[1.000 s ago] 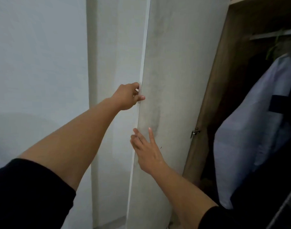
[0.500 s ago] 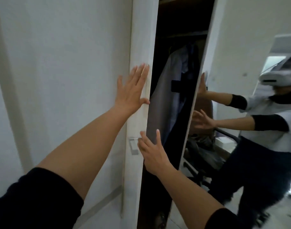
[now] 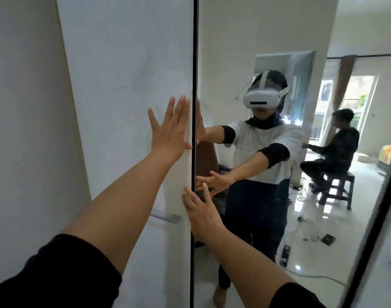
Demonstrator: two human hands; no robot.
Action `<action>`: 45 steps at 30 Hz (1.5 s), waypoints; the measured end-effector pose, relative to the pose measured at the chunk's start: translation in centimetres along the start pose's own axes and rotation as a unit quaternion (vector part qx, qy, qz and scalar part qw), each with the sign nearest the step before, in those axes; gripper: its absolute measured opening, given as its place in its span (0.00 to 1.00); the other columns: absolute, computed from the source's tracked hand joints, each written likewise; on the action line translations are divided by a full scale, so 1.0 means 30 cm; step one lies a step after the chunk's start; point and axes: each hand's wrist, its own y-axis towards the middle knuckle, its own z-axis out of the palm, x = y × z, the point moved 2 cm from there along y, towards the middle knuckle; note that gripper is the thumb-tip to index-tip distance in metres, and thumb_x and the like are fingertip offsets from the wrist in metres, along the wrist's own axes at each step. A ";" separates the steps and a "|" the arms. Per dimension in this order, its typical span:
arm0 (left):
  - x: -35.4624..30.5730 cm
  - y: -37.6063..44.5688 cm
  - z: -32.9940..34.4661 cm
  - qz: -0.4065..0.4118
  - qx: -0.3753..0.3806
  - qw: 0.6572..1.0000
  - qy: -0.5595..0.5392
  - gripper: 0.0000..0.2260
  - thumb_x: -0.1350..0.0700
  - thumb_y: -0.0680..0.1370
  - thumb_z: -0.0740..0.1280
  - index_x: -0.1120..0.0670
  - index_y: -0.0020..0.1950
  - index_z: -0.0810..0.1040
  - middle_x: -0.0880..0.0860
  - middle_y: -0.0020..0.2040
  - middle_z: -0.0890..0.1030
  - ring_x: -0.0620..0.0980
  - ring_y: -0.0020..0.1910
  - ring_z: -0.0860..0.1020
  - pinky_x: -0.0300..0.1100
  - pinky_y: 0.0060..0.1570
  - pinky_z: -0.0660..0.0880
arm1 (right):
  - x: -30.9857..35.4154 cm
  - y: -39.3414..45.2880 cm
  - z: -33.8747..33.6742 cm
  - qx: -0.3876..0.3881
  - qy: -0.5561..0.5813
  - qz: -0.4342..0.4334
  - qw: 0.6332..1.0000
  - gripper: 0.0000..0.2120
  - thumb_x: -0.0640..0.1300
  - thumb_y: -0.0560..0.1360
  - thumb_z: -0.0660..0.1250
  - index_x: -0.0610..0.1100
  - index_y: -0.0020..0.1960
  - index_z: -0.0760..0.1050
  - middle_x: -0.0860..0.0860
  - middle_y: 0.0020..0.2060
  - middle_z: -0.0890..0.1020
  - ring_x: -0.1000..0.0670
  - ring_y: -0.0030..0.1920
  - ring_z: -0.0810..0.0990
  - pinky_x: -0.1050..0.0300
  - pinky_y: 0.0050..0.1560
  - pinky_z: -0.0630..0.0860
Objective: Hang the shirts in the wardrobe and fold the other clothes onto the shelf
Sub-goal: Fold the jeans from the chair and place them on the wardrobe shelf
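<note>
while both my palms lie flat with fingers straight, left hand (image 3: 171,132) presses the white wardrobe door (image 3: 128,90) and right hand (image 3: 202,208) the mirrored door (image 3: 267,41) beside it, both doors closed. i see reflected a tiled floor (image 3: 301,250), a stool (image 3: 339,187), a curtain (image 3: 343,78). no clothes show.

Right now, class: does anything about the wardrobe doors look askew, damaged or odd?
Nothing stands out. The white door and mirror door meet along a straight seam, with the left hand and right hand flat against them.
</note>
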 end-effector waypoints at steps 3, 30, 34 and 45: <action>-0.002 0.054 0.063 0.043 -0.005 0.999 -0.006 0.51 0.37 0.72 0.65 0.54 0.73 0.27 0.50 0.76 0.33 0.51 0.76 0.34 0.68 0.68 0.40 | -0.028 0.041 0.048 0.032 0.012 0.016 0.999 0.33 0.55 0.80 0.53 0.41 0.78 0.45 0.46 0.77 0.42 0.43 0.76 0.34 0.33 0.68 0.31; -1.053 0.056 -0.237 0.380 -0.128 0.876 -0.268 0.41 0.34 0.74 0.57 0.48 0.71 0.31 0.47 0.78 0.38 0.50 0.76 0.37 0.69 0.69 0.41 | -0.549 -0.953 0.282 0.220 -0.052 0.275 0.934 0.31 0.48 0.79 0.55 0.41 0.77 0.47 0.46 0.78 0.50 0.45 0.77 0.38 0.33 0.68 0.32; -1.208 0.072 -0.270 0.401 -0.120 0.867 -0.271 0.41 0.34 0.75 0.57 0.49 0.71 0.30 0.47 0.76 0.34 0.49 0.75 0.35 0.63 0.71 0.37 | -0.647 -0.967 0.306 0.241 -0.123 0.213 0.939 0.27 0.51 0.79 0.54 0.43 0.76 0.58 0.47 0.77 0.53 0.44 0.76 0.36 0.31 0.69 0.36; -1.268 0.043 -0.272 0.389 -0.116 0.882 -0.238 0.42 0.35 0.74 0.56 0.52 0.74 0.32 0.48 0.73 0.29 0.46 0.72 0.31 0.57 0.72 0.36 | -0.644 -0.983 0.334 0.147 -0.145 0.206 0.957 0.21 0.51 0.78 0.57 0.44 0.69 0.66 0.42 0.75 0.57 0.40 0.76 0.48 0.29 0.71 0.44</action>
